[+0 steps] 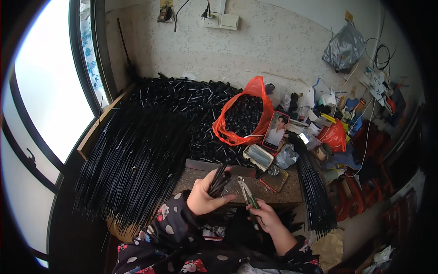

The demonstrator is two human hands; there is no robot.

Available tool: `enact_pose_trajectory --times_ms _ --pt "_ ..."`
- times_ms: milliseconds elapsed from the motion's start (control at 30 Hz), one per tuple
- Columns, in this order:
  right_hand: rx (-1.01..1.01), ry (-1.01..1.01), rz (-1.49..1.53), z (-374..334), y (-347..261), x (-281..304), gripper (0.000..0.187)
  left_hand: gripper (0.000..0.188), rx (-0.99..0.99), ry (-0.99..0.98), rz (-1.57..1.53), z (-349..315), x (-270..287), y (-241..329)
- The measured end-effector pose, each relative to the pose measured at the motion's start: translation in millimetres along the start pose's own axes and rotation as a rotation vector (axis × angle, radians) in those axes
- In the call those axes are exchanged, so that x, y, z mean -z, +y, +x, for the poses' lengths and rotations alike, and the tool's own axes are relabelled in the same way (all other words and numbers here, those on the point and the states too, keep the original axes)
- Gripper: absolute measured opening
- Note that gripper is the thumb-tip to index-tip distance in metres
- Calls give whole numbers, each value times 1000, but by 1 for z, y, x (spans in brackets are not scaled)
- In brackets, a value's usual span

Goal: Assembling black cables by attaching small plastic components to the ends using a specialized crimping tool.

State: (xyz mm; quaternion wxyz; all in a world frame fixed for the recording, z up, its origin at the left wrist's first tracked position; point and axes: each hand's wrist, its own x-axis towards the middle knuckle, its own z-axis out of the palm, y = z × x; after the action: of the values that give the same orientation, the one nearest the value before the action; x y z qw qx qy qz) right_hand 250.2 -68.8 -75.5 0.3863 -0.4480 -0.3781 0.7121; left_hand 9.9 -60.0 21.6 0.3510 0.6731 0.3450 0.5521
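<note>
Several slender black pieces (219, 182) sit gripped in the left hand (200, 197), while the right hand (264, 214) is closed around green-handled pliers (248, 194), their tips near the pieces. Just beyond the left grip, a low dark board (228, 169) stands before a heap of black parts (187, 98); long black rods (132, 160) spread to its left. Beyond the pliers are an open red bag (220, 126) and a lit phone (275, 131), any writing on its screen too small to read.
</note>
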Motion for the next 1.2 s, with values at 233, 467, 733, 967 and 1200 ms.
enact_pose_trajectory --times_ms 233,467,733,967,1200 --pt "1091 36 -1285 -65 -88 -69 14 108 16 16 -255 5 34 -10" --pt "1246 3 -1546 -65 -107 -68 18 95 13 98 -77 0 33 4" --pt "-258 -836 415 -43 -18 -50 32 86 25 -35 -259 2 28 20" --pt "1148 50 -1306 -40 -93 -75 50 69 -19 169 -206 -9 44 20" --pt "-301 -828 -85 -37 -54 -71 21 65 99 -69 -328 4 40 19"
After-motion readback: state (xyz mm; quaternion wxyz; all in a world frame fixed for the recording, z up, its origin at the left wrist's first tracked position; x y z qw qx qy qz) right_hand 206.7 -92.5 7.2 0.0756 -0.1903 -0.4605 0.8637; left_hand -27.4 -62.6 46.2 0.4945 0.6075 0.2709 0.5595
